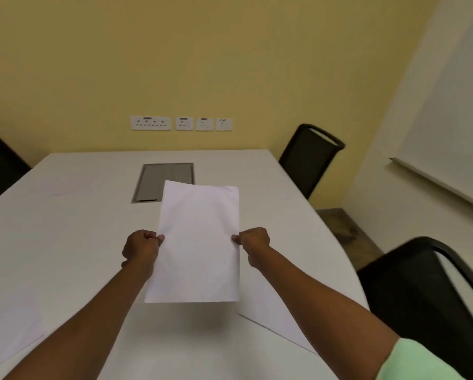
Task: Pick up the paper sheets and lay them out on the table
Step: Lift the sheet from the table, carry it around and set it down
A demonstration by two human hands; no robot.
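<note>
**A:** So where's the paper sitting right now?

**B:** Dead centre. The paper sheet (198, 242) is up off the white table (73, 229), long edge running 12 to 6, and it's caught between both hands about halfway down its sides. Left hand (141, 249) is on the 9 o'clock edge, right hand (254, 244) on the 3 o'clock edge.

**A:** Proper grip or just fingertips?

**B:** Both are pinching it. Fists mostly curled, thumbs on the top face right at the edges, the rest of the fingers tucked under. Could be one sheet or a thin stack, honestly can't tell, it's a bit blurry.

**A:** Anything else down on the table?

**B:** Yeah, another sheet (273, 322) lies flat at about 5 o'clock, partly under the right forearm, and one more (9, 325) at 8 o'clock by the near left edge. The held sheet's top corner overlaps a grey hatch (158, 179) set into the tabletop at 12. Black chairs at 2 (309, 157) and 4 (421, 294), wall sockets (180, 123) straight ahead on the yellow wall.
</note>
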